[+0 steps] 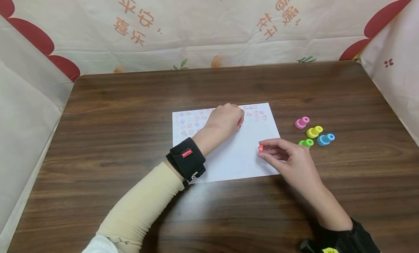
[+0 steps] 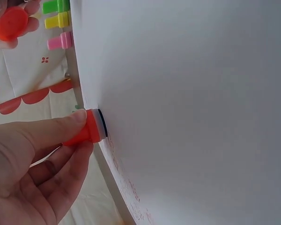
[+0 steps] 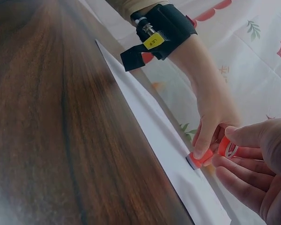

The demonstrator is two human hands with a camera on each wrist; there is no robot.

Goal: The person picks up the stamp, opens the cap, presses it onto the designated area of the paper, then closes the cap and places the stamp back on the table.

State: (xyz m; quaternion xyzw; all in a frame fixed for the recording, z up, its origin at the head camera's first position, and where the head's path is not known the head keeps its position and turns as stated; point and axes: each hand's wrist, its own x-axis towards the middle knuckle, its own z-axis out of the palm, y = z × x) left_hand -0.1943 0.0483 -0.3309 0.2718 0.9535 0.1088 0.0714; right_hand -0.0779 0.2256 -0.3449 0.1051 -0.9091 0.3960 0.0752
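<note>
My left hand [image 1: 226,119] pinches a red self-inking stamp [image 2: 90,130] between thumb and fingers, over the upper part of a white sheet of paper [image 1: 239,156]. In the left wrist view the stamp's dark-edged face is right at the paper surface. Rows of small red and purple stamped prints [image 1: 187,126] run along the sheet's top and left. Above the sheet's right edge, my right hand [image 1: 296,162] holds a round red cap [image 2: 11,23] by its rim with thumb and fingertips. The inside of the cap [image 3: 231,149] faces the right wrist camera.
Right of the paper stand a pink stamp [image 1: 302,122], a yellow stamp [image 1: 314,132], a blue stamp [image 1: 325,139] and a green stamp [image 1: 306,143], the last partly behind my right hand. A printed curtain [image 1: 203,31] hangs beyond the wooden table [image 1: 124,100].
</note>
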